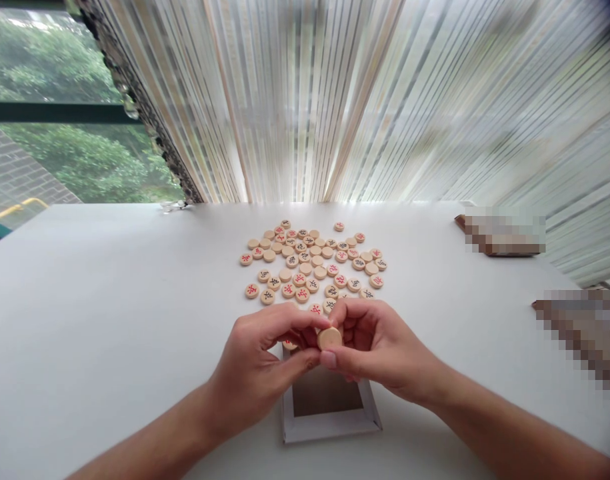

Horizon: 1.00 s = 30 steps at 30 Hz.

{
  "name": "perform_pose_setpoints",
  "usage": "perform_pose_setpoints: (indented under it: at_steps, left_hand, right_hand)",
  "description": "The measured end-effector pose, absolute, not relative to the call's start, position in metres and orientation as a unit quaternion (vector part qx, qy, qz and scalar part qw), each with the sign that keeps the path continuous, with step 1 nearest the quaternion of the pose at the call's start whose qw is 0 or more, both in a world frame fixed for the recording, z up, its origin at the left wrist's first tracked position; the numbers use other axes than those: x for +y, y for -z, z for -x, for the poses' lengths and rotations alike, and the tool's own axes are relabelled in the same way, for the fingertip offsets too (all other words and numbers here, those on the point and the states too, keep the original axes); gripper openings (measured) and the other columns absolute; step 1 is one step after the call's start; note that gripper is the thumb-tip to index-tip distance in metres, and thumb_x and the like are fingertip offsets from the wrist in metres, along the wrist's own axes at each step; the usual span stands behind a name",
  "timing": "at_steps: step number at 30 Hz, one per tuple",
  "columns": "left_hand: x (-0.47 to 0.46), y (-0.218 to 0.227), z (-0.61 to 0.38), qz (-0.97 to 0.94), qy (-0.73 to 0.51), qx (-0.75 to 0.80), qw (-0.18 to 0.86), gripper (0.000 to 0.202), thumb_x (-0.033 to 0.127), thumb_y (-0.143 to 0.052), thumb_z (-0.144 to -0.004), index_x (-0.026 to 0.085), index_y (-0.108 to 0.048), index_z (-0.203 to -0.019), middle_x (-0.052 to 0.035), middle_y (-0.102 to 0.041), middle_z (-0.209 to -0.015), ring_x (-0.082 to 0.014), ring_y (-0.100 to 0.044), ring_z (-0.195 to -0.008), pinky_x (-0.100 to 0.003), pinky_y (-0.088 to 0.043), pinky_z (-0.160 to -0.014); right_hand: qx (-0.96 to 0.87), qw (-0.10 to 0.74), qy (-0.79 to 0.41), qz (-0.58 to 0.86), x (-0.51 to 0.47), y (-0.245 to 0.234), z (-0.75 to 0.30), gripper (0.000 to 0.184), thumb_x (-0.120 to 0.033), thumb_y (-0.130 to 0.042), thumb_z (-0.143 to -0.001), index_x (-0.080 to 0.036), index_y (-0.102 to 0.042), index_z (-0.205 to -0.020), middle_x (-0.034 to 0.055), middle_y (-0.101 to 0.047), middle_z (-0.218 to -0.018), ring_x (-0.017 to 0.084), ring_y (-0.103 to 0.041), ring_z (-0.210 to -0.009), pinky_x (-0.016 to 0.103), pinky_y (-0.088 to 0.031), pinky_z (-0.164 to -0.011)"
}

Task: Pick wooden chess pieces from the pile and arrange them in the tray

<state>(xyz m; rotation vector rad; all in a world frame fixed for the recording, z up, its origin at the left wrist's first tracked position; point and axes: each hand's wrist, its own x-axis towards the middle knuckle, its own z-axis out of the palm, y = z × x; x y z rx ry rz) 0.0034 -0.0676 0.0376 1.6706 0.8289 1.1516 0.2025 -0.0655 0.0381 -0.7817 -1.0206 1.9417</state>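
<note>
Between my two hands is a round wooden xiangqi piece [329,339], its plain side towards me. My left hand [269,350] pinches it from the left with thumb and forefinger. From the right, the thumb and fingers of my right hand [379,343] close on the same piece. Below them lies a shallow white box [329,425] with a brown inside, partly covered by my hands. Just beyond my hands, many xiangqi pieces [305,257] are spread over the white table, some showing red or black characters, others blank side up. One piece [289,345] peeks out behind my left fingers.
The white table [135,320] reaches back to a striped curtain [295,100]. Two brown, partly pixelated objects, one farther back [505,237] and one nearer [585,333], lie at the right. A window [59,100] with greenery outside is at the upper left.
</note>
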Motion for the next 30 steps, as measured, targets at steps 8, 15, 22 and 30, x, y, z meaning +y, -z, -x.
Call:
perform_pose_setpoints:
  at_steps: [8, 15, 22, 30]
  left_hand:
    - [-0.0683, -0.0365, -0.0027, -0.697, -0.461, 0.331, 0.439, 0.016, 0.014, -0.081, -0.089, 0.018, -0.079, -0.104, -0.0032, -0.078, -0.086, -0.0149, -0.073, -0.074, -0.024, -0.061, -0.069]
    - [-0.0679, -0.0359, -0.0027, -0.679, -0.452, 0.33, 0.475, 0.017, 0.014, -0.082, -0.088, 0.018, -0.08, -0.105, -0.0044, -0.079, -0.086, -0.0176, -0.075, -0.076, -0.026, -0.062, -0.071]
    - [-0.067, -0.037, -0.0024, -0.668, -0.459, 0.324, 0.488, 0.018, 0.015, -0.083, -0.088, 0.017, -0.08, -0.105, -0.0053, -0.078, -0.086, -0.0183, -0.076, -0.076, -0.027, -0.063, -0.071]
    - [-0.0678, -0.0367, -0.0051, -0.674, -0.469, 0.323, 0.471, 0.021, 0.015, -0.085, -0.084, 0.014, -0.081, -0.104, -0.009, -0.08, -0.089, -0.018, -0.075, -0.077, -0.027, -0.063, -0.073]
  right_hand:
    - [-0.456, 0.388, -0.727, 0.338, -0.0671, -0.0415, -0.2027, 0.038, -0.033, -0.097, -0.072, -0.016, -0.063, -0.076, -0.0048, -0.061, -0.056, 0.007, -0.054, -0.047, 0.017, -0.041, -0.045]
    - [-0.463, 0.383, -0.73, 0.328, -0.0656, -0.0435, -0.2039, 0.037, -0.036, -0.094, -0.077, -0.016, -0.063, -0.077, -0.0033, -0.063, -0.056, 0.008, -0.055, -0.047, 0.018, -0.043, -0.047]
    - [-0.482, 0.382, -0.721, 0.318, -0.0652, -0.0441, -0.205, 0.036, -0.043, -0.087, -0.084, -0.015, -0.064, -0.078, -0.0016, -0.064, -0.061, 0.009, -0.057, -0.049, 0.021, -0.048, -0.049]
    - [-0.512, 0.373, -0.686, 0.358, -0.0669, -0.04, -0.2085, 0.034, -0.04, -0.094, -0.077, -0.017, -0.068, -0.079, -0.0011, -0.065, -0.058, 0.01, -0.057, -0.049, 0.02, -0.049, -0.05]
